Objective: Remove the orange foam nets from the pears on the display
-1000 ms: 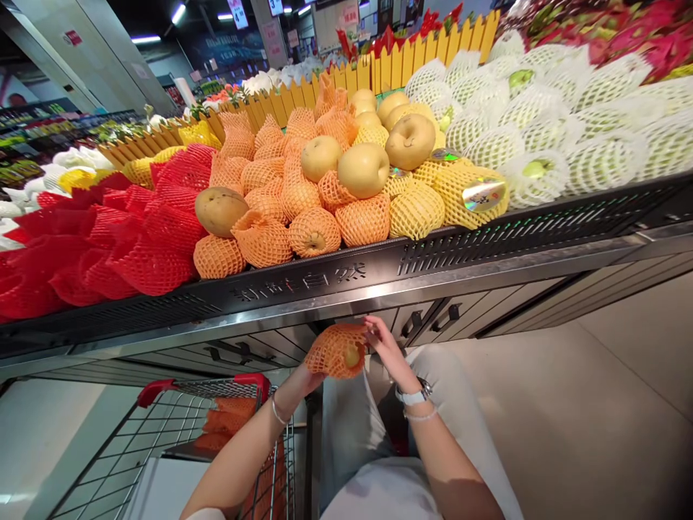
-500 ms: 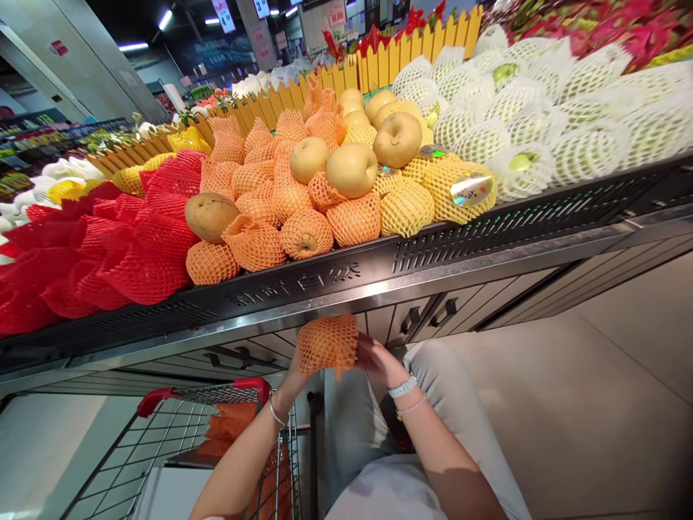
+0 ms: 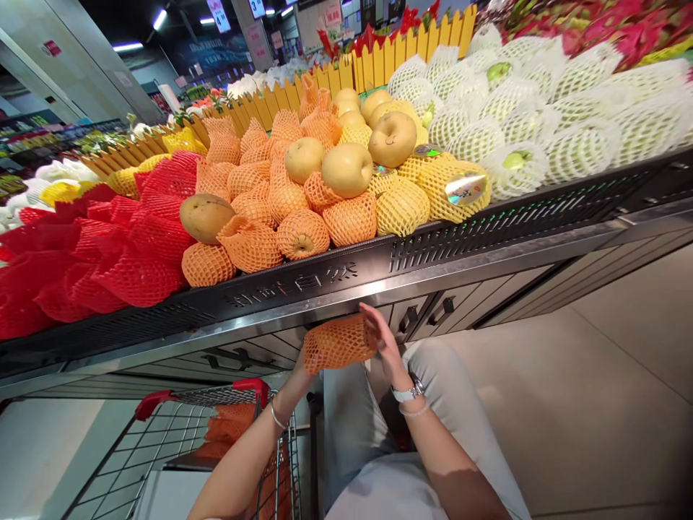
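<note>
Head view, lower centre: an orange foam net sleeve (image 3: 338, 344) sits between both hands, below the display shelf's edge.
Left hand (image 3: 299, 376): under the sleeve's left end, fingers hidden; cannot tell their grip.
Right hand (image 3: 383, 344): fingers (image 3: 371, 316) spread apart against the sleeve's right end.
Done so far: orange netting (image 3: 230, 417) lies in the red-handled shopping cart (image 3: 252, 386), lower left.
Left: netted pears on the display shelf (image 3: 308, 287), upper centre.

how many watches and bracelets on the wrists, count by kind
Watches: 1, a white-strapped watch on the right wrist
Bracelets: 2, a thin bracelet on the left wrist and a thin bracelet on the right wrist
Total: 3
</note>
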The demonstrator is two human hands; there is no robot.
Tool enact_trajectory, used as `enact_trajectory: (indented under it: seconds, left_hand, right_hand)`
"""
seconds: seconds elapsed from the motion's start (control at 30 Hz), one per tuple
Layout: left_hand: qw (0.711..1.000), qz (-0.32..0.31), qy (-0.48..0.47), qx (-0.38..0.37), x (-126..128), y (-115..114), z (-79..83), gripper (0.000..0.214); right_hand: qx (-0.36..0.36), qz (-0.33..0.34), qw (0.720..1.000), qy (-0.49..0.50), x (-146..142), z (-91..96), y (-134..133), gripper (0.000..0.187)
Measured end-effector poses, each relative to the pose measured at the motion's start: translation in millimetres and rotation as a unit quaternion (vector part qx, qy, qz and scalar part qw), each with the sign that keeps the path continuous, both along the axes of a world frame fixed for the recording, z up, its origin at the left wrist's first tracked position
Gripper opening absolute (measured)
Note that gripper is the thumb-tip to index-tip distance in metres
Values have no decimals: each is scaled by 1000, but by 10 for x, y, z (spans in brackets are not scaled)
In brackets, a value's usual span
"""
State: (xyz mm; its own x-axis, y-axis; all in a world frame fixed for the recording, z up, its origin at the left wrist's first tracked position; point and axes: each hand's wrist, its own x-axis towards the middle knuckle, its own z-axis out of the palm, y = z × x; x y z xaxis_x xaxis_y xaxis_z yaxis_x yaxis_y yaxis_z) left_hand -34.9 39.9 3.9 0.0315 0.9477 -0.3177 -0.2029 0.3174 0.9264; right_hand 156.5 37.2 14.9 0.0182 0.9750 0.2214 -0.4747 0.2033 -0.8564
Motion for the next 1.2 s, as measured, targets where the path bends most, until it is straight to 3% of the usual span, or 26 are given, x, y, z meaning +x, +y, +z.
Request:
enact_trajectory:
  seconds: [0.07,0.27,0.43,0.53,0.63,0.73,0.8,0.9,0.97,1.0,1.1,1.2]
  left_hand:
    - [1000,-12,-12,-9,32,-73,70,50]
    - [997,-36,-40,-46,68,-160,203,61]
    - [997,9,-49,-59,59,-120,128,63]
    - [998,-26,27,-53,88,-118,138,48]
    - [978,-104,173,49,97,-196,252,31]
    - [930,-136,276,203,18,-309,357,25]
    - [911,-80,266,305,-72,-335,345,30]
    - [907,16,183,379,-171,-251,198,82]
    - [932,-20,160,326,-171,-151,74,112]
    - [944,-58,163,282,-151,-108,20,115]
    - [966,-120,147,175,-39,-50,-89,99]
    - [988,-80,77,104,79,-76,-119,84]
  right_hand:
    - [-5,18,1000,-21,-39,-6,-24,67]
    - [-43,-7,997,-62,-232,-192,1,34]
    - [-164,-13,981,106,-372,-394,73,36]
    - [-225,-3,954,196,-389,-500,120,41]
    - [-281,41,925,254,-394,-583,160,46]
    - [-317,84,906,267,-418,-617,177,43]
    - [-327,103,901,266,-449,-597,167,41]
    - [-312,105,906,268,-513,-525,113,39]
    - [-296,92,913,267,-569,-488,57,39]
    - [-291,84,916,263,-601,-479,29,39]
    - [-294,61,920,253,-713,-477,-36,40]
    - [-297,10,920,254,-839,-427,-68,45]
